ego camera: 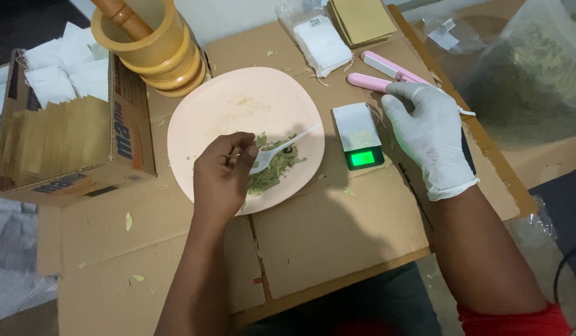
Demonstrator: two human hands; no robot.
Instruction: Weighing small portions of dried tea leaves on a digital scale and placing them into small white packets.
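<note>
The left hand (222,177) is bare and curled closed around a white spoon (281,149), its bowl resting in the green herbs (272,169) on a pink plate (238,106) at the counter's (337,230) middle; the right hand (428,140), gloved white, lies flat and open, holding nothing, near the right edge, just beside a small scale (359,138) carrying a white sachet (356,121); a pink sealer (387,73) lies by its fingertips; a wooden mortar (154,46) stands at the far edge, a box (64,137) of sachets at the left.
</note>
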